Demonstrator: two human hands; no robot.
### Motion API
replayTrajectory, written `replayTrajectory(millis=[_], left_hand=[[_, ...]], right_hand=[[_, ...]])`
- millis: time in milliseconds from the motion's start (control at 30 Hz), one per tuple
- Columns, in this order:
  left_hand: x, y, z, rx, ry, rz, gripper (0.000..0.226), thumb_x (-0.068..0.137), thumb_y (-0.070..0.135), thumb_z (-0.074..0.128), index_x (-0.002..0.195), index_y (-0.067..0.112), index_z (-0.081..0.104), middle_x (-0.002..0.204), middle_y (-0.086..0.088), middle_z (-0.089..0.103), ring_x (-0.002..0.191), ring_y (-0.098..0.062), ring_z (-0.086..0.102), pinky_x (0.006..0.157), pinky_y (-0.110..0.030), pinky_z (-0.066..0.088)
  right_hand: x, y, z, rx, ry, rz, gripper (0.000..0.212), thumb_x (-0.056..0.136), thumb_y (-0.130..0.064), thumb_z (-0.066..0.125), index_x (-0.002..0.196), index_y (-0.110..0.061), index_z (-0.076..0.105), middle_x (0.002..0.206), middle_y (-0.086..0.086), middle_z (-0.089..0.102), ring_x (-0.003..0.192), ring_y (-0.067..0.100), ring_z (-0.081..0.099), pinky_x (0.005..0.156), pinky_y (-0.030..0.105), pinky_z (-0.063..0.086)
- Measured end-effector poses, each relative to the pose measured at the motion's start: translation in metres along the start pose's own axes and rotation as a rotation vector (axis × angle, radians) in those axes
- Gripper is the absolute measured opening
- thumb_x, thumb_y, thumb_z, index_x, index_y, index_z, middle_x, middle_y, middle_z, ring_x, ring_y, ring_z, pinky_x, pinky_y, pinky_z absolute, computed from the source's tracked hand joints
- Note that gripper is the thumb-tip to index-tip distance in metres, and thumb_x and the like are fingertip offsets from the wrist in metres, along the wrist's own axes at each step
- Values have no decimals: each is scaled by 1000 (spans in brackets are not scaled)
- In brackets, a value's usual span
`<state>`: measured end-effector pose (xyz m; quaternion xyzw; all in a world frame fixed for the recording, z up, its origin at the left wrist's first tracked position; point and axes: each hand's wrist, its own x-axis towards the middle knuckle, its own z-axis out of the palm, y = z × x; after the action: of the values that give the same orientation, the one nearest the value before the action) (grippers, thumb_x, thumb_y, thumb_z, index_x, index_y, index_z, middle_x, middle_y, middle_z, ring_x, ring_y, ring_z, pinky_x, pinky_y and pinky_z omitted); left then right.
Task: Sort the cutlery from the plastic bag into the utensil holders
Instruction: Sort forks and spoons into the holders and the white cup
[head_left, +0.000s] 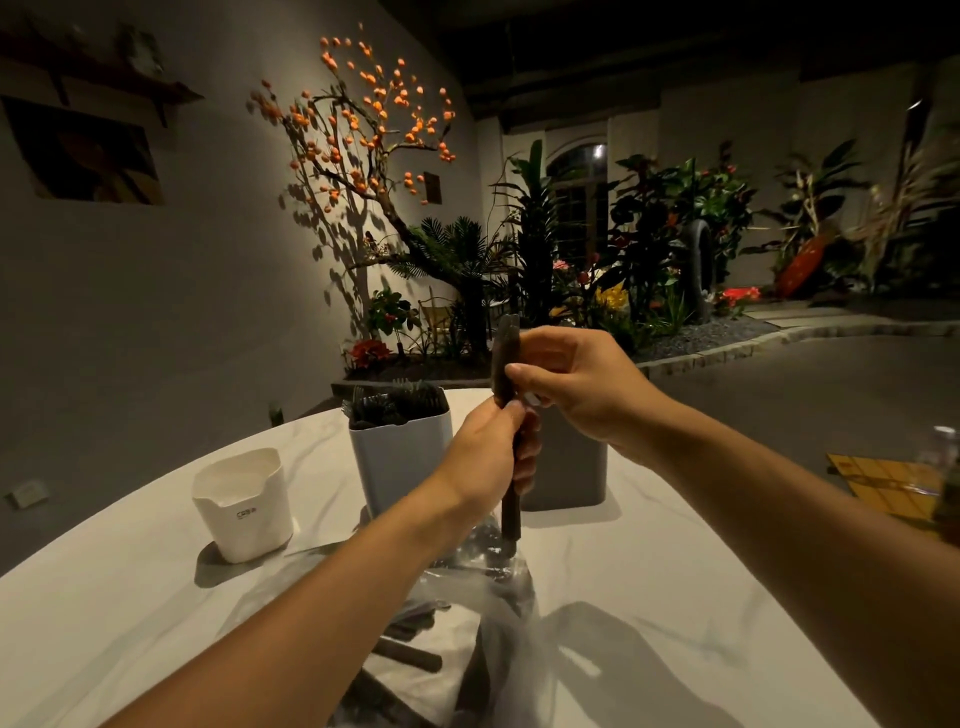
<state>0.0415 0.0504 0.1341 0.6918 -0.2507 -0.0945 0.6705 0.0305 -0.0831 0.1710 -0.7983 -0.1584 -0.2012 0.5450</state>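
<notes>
While the left hand (493, 447) grips a bundle of dark spoons (506, 358) above the plastic bag (498, 613), right-hand fingertips (519, 374) pinch one bowl; peel it off singly, then drop it into the grey holder (566, 467).

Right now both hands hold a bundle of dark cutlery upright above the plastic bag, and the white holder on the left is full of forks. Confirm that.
Not quite. In the head view the white holder looks empty; the forks stand in the grey holder. The left hand and right hand do hold the dark cutlery upright above the plastic bag.
</notes>
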Motion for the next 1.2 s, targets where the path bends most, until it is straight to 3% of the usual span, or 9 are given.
replayTrajectory(millis=[133,267,400,533,667,767,867,1000,1200], left_hand=[[23,-1,2,73,-36,1,33,110,21,27,80,14,41,60,1,35,54,-15,31,55,-28,33],[43,-2,-1,176,-38,7,33,110,22,32,84,14,52,64,1,51,61,-17,47,67,-39,48],[59,5,0,209,1,77,27,109,20,37,95,15,61,74,2,66,73,-11,62,77,-31,55],[83,21,-8,244,51,230,15,104,22,50,104,23,65,101,6,73,95,-3,68,78,-17,52],[102,39,-13,298,87,355,17,101,16,53,93,27,64,70,21,69,70,7,66,64,-10,50],[120,38,-12,312,150,364,17,101,19,57,92,30,66,79,15,70,72,2,66,69,-14,53],[135,19,-16,348,156,257,16,101,19,58,92,23,70,86,5,70,77,-7,65,68,-19,54],[148,-10,-24,520,248,149,20,101,15,51,113,20,66,100,1,71,96,-17,66,85,-37,55],[143,-14,-36,450,337,78,32,96,-2,36,111,13,60,89,-6,66,77,-21,64,71,-39,56]], right_hand=[[11,9,-7,-57,60,-26,42,92,-9,68,130,-23,58,104,-6,72,95,2,68,80,19,55],[19,18,-12,-141,119,-102,75,94,-7,65,151,-41,29,103,-5,69,95,5,68,77,18,56],[29,24,-17,-226,156,-227,62,93,0,62,142,-34,45,96,-5,65,89,6,68,79,27,60],[46,20,-29,-310,260,-385,60,89,6,63,140,-22,48,92,-9,60,83,4,66,76,17,57],[72,18,-38,-466,372,-558,52,91,2,63,139,-13,48,96,-1,65,83,9,66,72,14,55],[89,28,-41,-539,408,-634,47,92,-1,64,137,-9,51,111,8,67,89,16,68,78,23,58],[95,48,-40,-589,343,-548,52,88,-1,68,137,-11,52,125,9,62,95,19,67,80,32,61],[90,89,-33,-655,201,-331,55,86,-3,72,137,-18,55,117,6,66,101,20,66,85,38,60],[81,107,-31,-754,-70,90,65,95,5,47,150,-29,41,133,6,61,117,24,60,93,39,55]])
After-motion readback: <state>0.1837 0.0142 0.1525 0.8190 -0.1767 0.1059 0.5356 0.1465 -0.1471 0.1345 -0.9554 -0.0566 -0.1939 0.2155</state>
